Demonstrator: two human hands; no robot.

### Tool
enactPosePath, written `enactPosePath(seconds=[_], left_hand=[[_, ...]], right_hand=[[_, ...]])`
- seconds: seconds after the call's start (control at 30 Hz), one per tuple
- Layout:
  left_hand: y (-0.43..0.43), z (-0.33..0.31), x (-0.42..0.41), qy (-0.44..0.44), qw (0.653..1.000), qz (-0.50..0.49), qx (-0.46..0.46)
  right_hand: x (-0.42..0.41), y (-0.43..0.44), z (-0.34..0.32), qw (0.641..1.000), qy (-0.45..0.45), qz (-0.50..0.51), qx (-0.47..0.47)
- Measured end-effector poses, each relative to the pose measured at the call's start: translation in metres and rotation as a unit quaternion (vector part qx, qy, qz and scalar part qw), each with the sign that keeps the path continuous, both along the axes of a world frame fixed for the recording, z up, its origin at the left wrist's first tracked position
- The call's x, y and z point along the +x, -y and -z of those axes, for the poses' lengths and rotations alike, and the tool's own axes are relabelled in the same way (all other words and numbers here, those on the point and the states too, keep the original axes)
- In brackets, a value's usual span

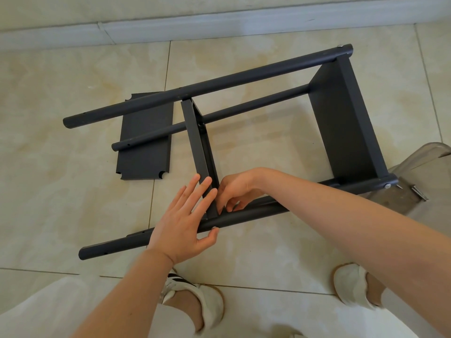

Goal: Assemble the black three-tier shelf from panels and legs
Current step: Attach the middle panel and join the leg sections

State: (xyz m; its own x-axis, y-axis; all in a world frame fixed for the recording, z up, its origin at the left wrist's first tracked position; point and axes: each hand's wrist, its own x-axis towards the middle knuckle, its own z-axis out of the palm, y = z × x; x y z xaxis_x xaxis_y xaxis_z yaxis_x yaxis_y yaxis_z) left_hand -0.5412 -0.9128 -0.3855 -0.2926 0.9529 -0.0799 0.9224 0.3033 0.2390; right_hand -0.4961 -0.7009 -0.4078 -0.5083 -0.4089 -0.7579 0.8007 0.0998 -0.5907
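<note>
The half-built black shelf lies on its side on the tiled floor. Its far leg (195,87), a lower far leg (244,108) and the near leg (244,217) join an end panel (346,123) on the right and a middle panel (199,147). My left hand (185,223) lies with straight fingers against the middle panel where it meets the near leg, its thumb on a silver screw head (214,227). My right hand (234,193) reaches in on the panel's other side, fingers curled at the same joint; what they pinch is hidden. A third loose panel (144,145) lies flat under the legs.
A translucent plastic bag (415,181) with loose screws (418,192) lies at the right by the end panel. A wall skirting (219,23) runs along the top. My feet in white slippers (207,303) stand just below the near leg.
</note>
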Motion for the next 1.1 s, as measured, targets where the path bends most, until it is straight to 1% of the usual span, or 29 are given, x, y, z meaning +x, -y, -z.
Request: enactPosePath(seconds=[0.13,0.33,0.63,0.83,1.0,1.1], left_hand=[[0.000,0.000,0.000,-0.004,1.000,0.001,0.001],[0.001,0.004,-0.001,-0.007,1.000,0.002,0.005],[0.002,0.004,-0.001,-0.006,1.000,-0.002,0.000],[0.000,0.001,-0.002,-0.019,0.999,-0.004,-0.028],[-0.002,-0.004,0.002,0.006,0.999,-0.021,-0.046],[-0.002,-0.009,0.006,0.025,0.998,-0.035,-0.055]], right_hand=[[-0.002,0.000,-0.001,0.999,-0.014,-0.015,0.044],[-0.001,-0.001,0.001,1.000,-0.003,0.007,-0.004],[0.000,0.002,0.001,1.000,0.003,0.002,0.015],[0.003,0.006,-0.005,0.999,0.010,-0.002,0.046],[0.010,0.005,-0.012,0.997,-0.013,0.028,0.073],[0.013,0.004,-0.023,0.994,-0.021,0.000,0.104]])
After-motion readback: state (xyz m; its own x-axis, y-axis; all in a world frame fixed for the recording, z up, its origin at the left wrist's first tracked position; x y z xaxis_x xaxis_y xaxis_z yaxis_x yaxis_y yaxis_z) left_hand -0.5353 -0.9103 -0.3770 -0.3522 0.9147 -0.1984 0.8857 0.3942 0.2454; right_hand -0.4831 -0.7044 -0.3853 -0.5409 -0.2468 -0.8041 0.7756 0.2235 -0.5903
